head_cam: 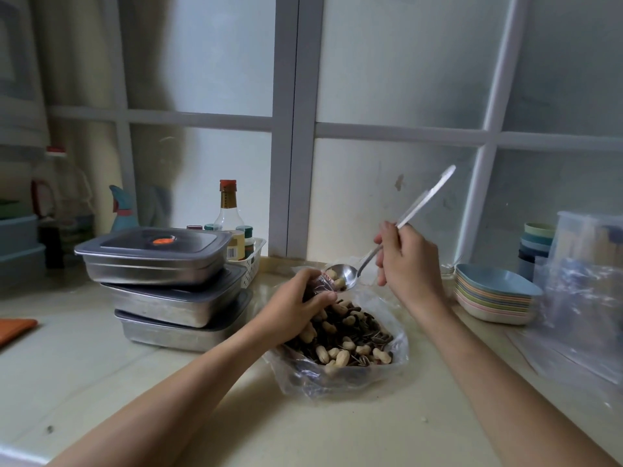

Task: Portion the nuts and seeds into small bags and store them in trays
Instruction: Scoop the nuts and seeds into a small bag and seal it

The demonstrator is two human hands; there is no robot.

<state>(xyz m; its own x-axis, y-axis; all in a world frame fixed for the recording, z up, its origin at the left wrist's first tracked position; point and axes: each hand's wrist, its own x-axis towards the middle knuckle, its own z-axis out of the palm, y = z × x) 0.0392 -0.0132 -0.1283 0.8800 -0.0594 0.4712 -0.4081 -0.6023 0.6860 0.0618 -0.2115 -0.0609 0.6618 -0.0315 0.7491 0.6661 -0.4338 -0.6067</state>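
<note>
i saw the left hand curled tight round a small bag. the fingers and thumb pinched the clear bag near its top, and its mouth faced to the right. the bag looked dark inside, but i could not tell how full it was.

the right hand was closed round the thin handle of a spoon. the long handle stuck up and away past the knuckles. the round end of the spoon was tipped toward the left hand and touched the mouth of the small bag. a few peanuts sat right where the spoon met the bag.

just under both hands lay a big clear bag, wide open on the counter. it held the nuts and seeds, pale peanuts mixed with dark striped seeds. the left hand hung just over the far side of that pile.

to the left of the big bag stood three metal trays, one on top of the other, each with a grey lid on. they were near the left hand but not touching it.

to the right sat a stack of coloured plates, and past them some more clear bags. behind the trays stood a glass bottle in a white basket.
</note>
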